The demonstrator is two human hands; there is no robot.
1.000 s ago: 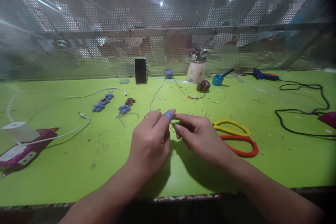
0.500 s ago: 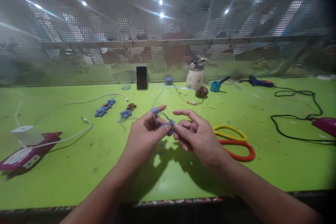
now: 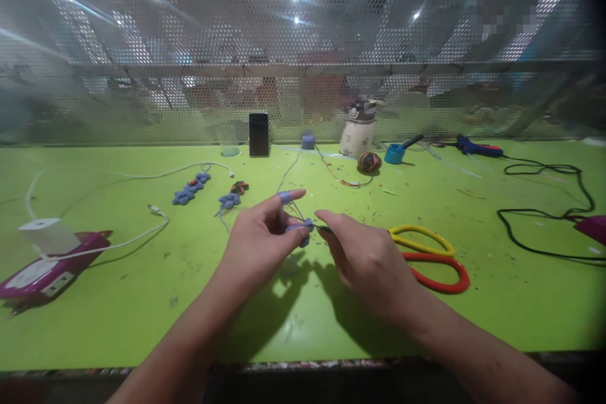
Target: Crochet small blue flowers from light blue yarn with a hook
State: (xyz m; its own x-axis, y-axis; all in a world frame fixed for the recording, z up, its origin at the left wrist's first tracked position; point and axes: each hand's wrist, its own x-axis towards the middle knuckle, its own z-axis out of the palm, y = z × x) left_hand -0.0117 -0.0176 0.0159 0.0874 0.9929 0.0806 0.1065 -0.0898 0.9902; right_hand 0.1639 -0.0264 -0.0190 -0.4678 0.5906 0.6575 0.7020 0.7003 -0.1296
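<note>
My left hand [image 3: 259, 235] pinches a small blue-purple crochet piece [image 3: 307, 228] between thumb and fingers. Blue yarn [image 3: 285, 196] is wound round its raised index finger and runs back to a small ball of the same yarn [image 3: 307, 141]. In my right hand [image 3: 368, 259] is a crochet hook [image 3: 322, 228] with a dark handle, mostly hidden by the fingers; its tip end meets the crochet piece. Off to the left lie a blue crocheted flower strip [image 3: 191, 189] and a smaller blue piece [image 3: 230, 201] beside an orange-and-black one [image 3: 239, 187].
Scissors with yellow and red handles [image 3: 459, 274] lie partly behind my right forearm. Farther back stand a phone [image 3: 258, 135], a bottle [image 3: 357, 132], a multicoloured yarn ball [image 3: 369, 162], a blue pot [image 3: 394, 153] and a glue gun [image 3: 478, 147]. A purple power strip [image 3: 71, 271] with white cables is at left.
My right hand has turned palm-down and closed round the hook, whose dark handle now shows. Its fingers were more spread before. My left hand keeps its hold on the crochet piece.
</note>
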